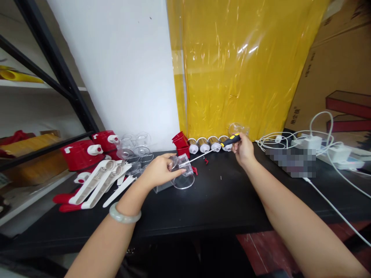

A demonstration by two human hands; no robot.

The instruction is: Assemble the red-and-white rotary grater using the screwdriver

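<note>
Clear, boxy plastic piece [185, 166], in the head view, is pinched between the left hand's [159, 172] thumb and fingers above the black tabletop [220, 204]. Curled right-hand [243, 150] fingers grip a black-and-yellow screwdriver [231, 139], its shaft reaching the piece. Four white-ended cylinders [203, 146] crowd behind; white-and-red plastic handles [102, 184] lie left, white cables [272, 138] right.

This looks like a small workshop or assembly corner. A black worktop [214, 204] holds a screwdriver's [231, 140] worth of bench work: matching red housings [79, 156] and white handles [101, 186], beside metal-framed shelving [55, 61] and a big carton [336, 73].
</note>
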